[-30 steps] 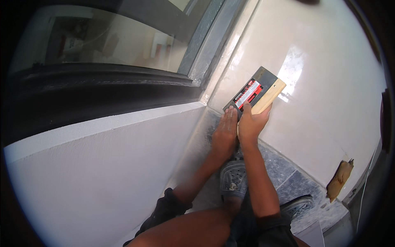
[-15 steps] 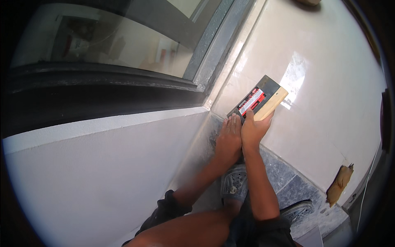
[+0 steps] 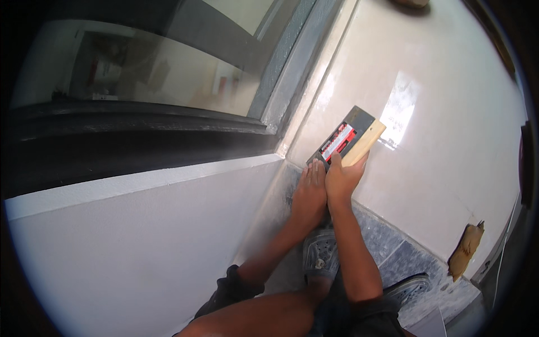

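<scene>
My right hand (image 3: pixel 342 180) grips the pale wooden edge of a spreading tool (image 3: pixel 357 122), its thumb reaching toward the red and white label on the dark blade. The tool lies at a slant over the glossy light tiled surface (image 3: pixel 449 129). My left hand (image 3: pixel 307 199) is beside the right, fingers straight and close together, fingertips at the tool's lower end; its thumb is hidden. Below my hands are my sandaled feet (image 3: pixel 321 253) on grey, dusty tile (image 3: pixel 393 230).
A low white wall (image 3: pixel 135 236) with a ledge runs along the left, below a dark-framed glass pane (image 3: pixel 163 78). A torn brown piece (image 3: pixel 465 253) sits at the lower right, near a thin white cable (image 3: pixel 501 258). A brownish object (image 3: pixel 411 3) is at the top edge.
The tool and both hands have shifted slightly downward in the picture, as have the window and wall. Both hands keep much the same position on the tool.
</scene>
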The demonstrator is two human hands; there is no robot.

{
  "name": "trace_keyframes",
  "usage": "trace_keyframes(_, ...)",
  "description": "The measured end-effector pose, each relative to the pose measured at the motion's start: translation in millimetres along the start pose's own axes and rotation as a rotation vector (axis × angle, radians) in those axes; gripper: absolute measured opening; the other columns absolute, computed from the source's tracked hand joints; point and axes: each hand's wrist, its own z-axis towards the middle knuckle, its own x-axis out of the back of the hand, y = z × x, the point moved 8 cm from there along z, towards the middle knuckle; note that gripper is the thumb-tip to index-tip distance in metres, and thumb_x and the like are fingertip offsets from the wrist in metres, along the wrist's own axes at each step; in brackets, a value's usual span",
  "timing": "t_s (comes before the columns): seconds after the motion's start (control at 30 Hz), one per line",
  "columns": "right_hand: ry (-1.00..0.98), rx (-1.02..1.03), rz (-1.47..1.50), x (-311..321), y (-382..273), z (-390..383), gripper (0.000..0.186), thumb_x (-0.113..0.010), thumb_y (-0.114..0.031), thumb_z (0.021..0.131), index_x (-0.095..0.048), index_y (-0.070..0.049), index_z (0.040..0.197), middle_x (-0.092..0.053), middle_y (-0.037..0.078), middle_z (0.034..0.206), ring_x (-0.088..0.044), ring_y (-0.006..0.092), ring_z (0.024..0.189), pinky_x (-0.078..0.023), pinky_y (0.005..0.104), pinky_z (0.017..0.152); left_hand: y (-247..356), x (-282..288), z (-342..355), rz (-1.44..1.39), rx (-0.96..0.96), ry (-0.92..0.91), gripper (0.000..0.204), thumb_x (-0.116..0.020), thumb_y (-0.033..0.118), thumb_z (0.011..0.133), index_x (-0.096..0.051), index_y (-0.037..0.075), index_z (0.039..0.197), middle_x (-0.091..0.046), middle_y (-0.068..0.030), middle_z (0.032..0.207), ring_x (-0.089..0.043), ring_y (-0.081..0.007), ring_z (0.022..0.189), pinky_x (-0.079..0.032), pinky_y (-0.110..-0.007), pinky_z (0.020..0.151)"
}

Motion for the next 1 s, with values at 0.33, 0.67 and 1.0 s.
trace_keyframes(0.33,-0.017,-0.016,-0.012,-2.8,-3.0,-3.5,0.077,-0.065,-0.004,0.092,-0.031,0.009,0.16,-0.053,0.032,0.145,-0.056,0.0455,0.136,-0.043,0.0487,0.117,-7.2,-8.4,-4.3,-0.024,-0.024,0.013,0.061,-0.055,0.004,0.097,-0.04,-0.017,0.153,-0.051,-0.0362,0.154,-0.052,-0.0474,0.145,-0.039,-0.05,0.126)
trace_keyframes(0.67,0.078,0.07,-0.105,-20.6,-4.0,0.7,0.074,-0.067,-0.003,0.088,-0.038,0.009,0.156,-0.061,0.029,0.132,-0.065,0.0412,0.122,-0.051,0.0443,0.105,-22.7,-7.9,3.1,0.008,-0.005,0.023,0.062,-0.057,0.006,0.098,-0.041,-0.017,0.153,-0.053,-0.0351,0.154,-0.054,-0.0473,0.143,-0.04,-0.048,0.126)
trace_keyframes(1.0,-0.024,0.038,-0.041,-39.6,-28.0,8.9,0.072,-0.061,0.0,0.088,-0.037,0.005,0.155,-0.062,0.036,0.13,-0.063,0.053,0.122,-0.05,0.0539,0.106,-33.9,-7.6,18.1,0.06,-0.008,-0.083,0.065,-0.06,0.011,0.097,-0.042,-0.018,0.153,-0.052,-0.0349,0.155,-0.052,-0.0454,0.146,-0.034,-0.049,0.129)
